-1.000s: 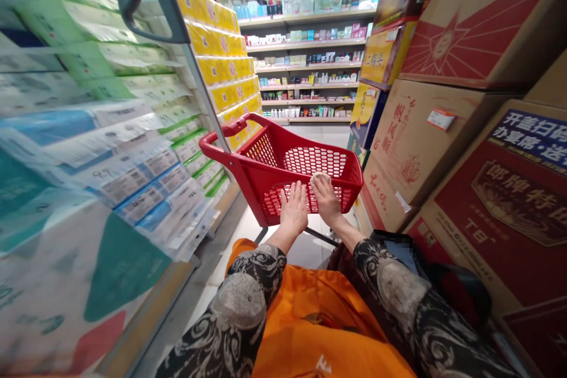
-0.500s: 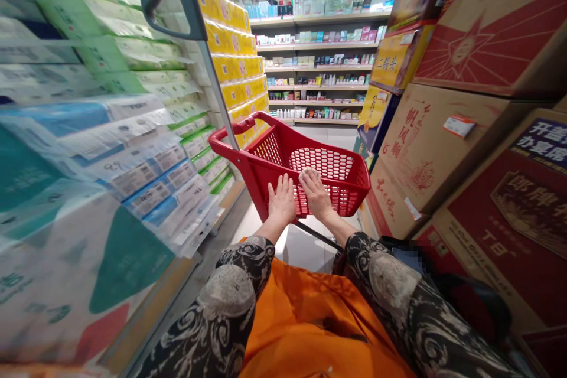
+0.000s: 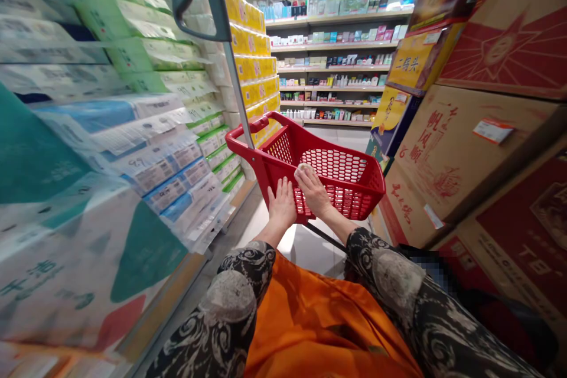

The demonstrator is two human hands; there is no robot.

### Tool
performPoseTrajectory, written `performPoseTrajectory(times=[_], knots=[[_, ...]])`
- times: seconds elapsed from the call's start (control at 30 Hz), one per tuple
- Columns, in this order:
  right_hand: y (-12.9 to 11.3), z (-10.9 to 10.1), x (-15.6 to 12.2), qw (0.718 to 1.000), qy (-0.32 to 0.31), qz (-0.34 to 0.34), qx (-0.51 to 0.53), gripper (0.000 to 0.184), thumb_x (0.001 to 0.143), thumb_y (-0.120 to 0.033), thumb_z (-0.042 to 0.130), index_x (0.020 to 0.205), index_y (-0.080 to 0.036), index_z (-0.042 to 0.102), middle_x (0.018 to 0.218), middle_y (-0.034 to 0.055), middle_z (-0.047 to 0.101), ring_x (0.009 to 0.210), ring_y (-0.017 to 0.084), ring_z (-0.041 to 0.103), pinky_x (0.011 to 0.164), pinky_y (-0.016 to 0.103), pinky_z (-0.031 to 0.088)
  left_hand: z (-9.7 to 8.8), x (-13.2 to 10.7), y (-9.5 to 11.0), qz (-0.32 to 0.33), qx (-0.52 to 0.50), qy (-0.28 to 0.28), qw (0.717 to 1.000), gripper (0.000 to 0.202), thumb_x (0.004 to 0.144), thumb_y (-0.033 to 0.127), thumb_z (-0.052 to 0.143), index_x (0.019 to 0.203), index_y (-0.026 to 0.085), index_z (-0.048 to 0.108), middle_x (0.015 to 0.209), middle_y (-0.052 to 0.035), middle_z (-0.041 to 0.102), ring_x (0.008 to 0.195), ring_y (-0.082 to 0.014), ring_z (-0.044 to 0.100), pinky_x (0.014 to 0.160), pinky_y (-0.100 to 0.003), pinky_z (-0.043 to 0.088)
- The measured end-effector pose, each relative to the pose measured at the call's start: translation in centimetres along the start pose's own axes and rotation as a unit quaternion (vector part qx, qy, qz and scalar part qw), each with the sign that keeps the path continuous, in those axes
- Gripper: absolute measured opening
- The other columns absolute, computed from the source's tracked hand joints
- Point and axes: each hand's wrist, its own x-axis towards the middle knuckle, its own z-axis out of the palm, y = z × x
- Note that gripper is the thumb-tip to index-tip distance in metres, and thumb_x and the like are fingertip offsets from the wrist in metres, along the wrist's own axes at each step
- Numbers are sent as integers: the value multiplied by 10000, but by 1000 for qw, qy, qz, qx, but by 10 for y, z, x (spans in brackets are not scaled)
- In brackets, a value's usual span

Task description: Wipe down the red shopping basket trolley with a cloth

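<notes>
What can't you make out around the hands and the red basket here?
All in the head view:
The pale patch on the right hand: too small to tell what it is.
Print on the toilet-paper packs at left: smeared by the stretched edge of the view.
Labels on the far shelves: too small to read.
The dark object at lower right: cut off by the bottom edge, with a pixelated patch beside it.

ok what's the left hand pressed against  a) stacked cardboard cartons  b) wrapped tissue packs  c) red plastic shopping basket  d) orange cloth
C. The left hand lies flat against the near mesh wall of the red plastic shopping basket.
</notes>
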Motion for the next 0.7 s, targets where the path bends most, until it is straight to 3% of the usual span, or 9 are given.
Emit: performPoseTrajectory(times=[0.07, 0.23, 0.3, 0.43, 0.53, 0.6, 0.7], knots=[[-2, 6, -2, 1000, -16, 3, 3, 515, 860, -26, 299, 1346, -136, 430, 1413, 100, 412, 1382, 204, 203, 1128, 476, 241, -1, -2, -2, -1, 1, -6, 1000, 620, 819, 164, 303, 1424, 57, 220, 1524, -130, 131, 1403, -252, 111, 1108, -547, 108], [-12, 27, -37, 996, -86, -25, 1, 468, 839, -20, 358, 1271, -105, 515, 1305, 146, 530, 1324, 223, 346, 1085, 473, 324, 4, -9, -17, -17, 6, -7, 1000, 668, 776, 155, 381, 1422, 75, 231, 1522, -137, 140, 1404, -247, 108, 1110, -537, 115], [-20, 28, -28, 996, -75, -45, 2, 470, 842, -22, 354, 1275, -114, 512, 1310, 140, 527, 1333, 222, 328, 1086, 471, 327, 6, -11, -29, -30, 5, -8, 999, 671, 772, 144, 384, 1422, 79, 231, 1519, -140, 153, 1402, -248, 117, 1108, -542, 118], [-35, 15, 34, 998, -14, -57, 11, 516, 852, -25, 324, 1347, -131, 427, 1430, 94, 390, 1389, 212, 173, 1138, 463, 225, 4, -11, -49, -61, 6, -10, 998, 636, 806, 135, 335, 1426, 69, 207, 1517, -153, 156, 1400, -253, 127, 1104, -549, 126], [-38, 13, 66, 998, -28, -45, 19, 496, 861, -36, 326, 1343, -98, 425, 1442, 113, 365, 1394, 217, 147, 1143, 461, 206, -4, -6, -53, -63, 3, -2, 998, 624, 820, 135, 313, 1428, 59, 193, 1520, -155, 132, 1404, -250, 103, 1106, -550, 115], [-37, 20, 62, 998, -52, -41, 17, 487, 858, -37, 335, 1329, -98, 444, 1425, 122, 390, 1386, 223, 184, 1138, 470, 214, -8, -2, -52, -60, -1, 1, 998, 634, 813, 133, 322, 1428, 56, 192, 1525, -144, 110, 1406, -250, 95, 1109, -551, 101], [-35, 32, 34, 994, -99, -49, 10, 470, 841, -24, 351, 1281, -97, 502, 1369, 146, 462, 1352, 241, 285, 1116, 482, 263, -9, -1, -50, -56, -8, 3, 998, 658, 800, 145, 352, 1429, 51, 186, 1527, -133, 95, 1406, -254, 89, 1112, -553, 90]])
